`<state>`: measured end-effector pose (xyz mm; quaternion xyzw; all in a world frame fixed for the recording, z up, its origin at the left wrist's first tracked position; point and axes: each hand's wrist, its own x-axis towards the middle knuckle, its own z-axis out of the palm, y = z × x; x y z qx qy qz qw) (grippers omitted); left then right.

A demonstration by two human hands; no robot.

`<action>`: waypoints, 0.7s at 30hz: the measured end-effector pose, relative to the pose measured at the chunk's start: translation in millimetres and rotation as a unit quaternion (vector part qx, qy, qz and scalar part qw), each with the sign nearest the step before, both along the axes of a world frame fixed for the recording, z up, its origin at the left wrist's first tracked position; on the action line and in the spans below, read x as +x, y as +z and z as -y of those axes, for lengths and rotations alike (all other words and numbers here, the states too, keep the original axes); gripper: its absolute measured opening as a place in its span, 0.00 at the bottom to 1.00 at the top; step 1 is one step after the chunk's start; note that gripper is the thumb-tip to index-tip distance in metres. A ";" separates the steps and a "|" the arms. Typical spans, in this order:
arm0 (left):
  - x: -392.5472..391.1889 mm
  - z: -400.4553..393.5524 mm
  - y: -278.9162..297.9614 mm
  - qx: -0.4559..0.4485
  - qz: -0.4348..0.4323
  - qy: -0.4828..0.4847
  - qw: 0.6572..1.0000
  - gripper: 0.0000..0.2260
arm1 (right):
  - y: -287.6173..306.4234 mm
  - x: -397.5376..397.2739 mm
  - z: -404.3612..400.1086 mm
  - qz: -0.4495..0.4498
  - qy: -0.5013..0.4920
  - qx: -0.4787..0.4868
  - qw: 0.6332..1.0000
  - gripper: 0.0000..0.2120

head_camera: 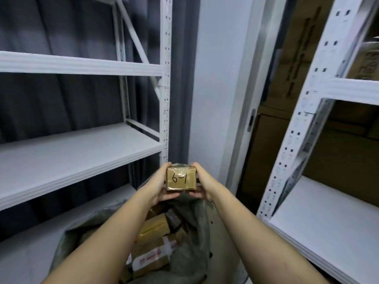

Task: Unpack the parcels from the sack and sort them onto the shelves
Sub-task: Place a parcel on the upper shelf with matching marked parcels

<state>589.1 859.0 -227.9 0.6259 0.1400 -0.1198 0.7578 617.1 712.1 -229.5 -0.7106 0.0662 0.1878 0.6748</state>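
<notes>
A small brown cardboard parcel (180,179), taped and marked "6-1" in black pen, is held up in front of me above the sack. My left hand (159,185) grips its left side and my right hand (202,184) grips its right side, thumbs under the bottom edge. Below my arms the grey-green sack (190,251) stands open, with several brown taped parcels (152,242) inside. A white metal shelf unit (67,152) stands at the left, its boards bare. Another white shelf unit (328,218) stands at the right.
A dark grey curtain hangs behind the left shelves. A pale wall and a door frame (249,111) fill the corner ahead. Large brown cartons (266,152) are stacked behind the right shelf unit. The perforated upright (165,83) of the left unit stands just left of the parcel.
</notes>
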 end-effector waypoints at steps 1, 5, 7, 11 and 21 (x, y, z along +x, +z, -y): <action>-6.9 10.4 5.3 0.007 0.013 -0.008 1.000 0.18 | 6.4 -12.8 8.9 0.010 -0.012 -0.001 1.000 0.16; -31.8 55.1 28.2 0.008 0.061 -0.018 0.998 0.19 | 30.7 -55.7 46.3 0.041 -0.059 0.010 0.997 0.15; -42.2 80.6 39.5 0.007 0.078 -0.030 0.996 0.21 | 42.1 -74.7 68.5 0.060 -0.079 0.011 0.995 0.15; -66.5 136.0 59.6 -0.008 0.092 -0.074 0.993 0.23 | 60.5 -109.7 121.1 0.093 -0.126 0.000 0.988 0.16; -150.7 285.1 110.6 -0.022 0.214 -0.160 0.963 0.23 | 116.8 -221.4 266.7 0.205 -0.213 -0.024 0.955 0.17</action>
